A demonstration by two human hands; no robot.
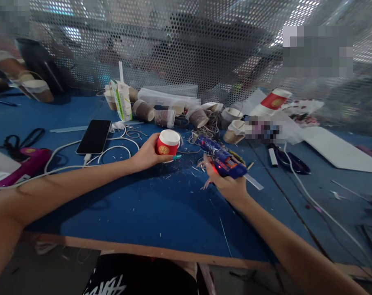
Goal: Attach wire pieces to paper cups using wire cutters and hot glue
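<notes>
My left hand (147,155) is wrapped round a small red paper cup (168,146) with a white end facing up and a gold round emblem on its side. The cup is close to the blue tabletop; whether it touches cannot be made out. To its right, my right hand (227,182) grips a blue glue gun (221,157) with a small red light on it. The gun's front points toward the back left, near the cup, and a clear glue stick (254,182) sticks out behind it. Glue strings and scraps lie between the two hands.
A phone (94,136) with a white cable lies left, near a purple device (35,162). Across the back stand a drink carton (122,100), several twine-wrapped cups (164,118) and another red cup (273,101). Behind is a perforated metal screen (180,45). A white board (342,149) lies right.
</notes>
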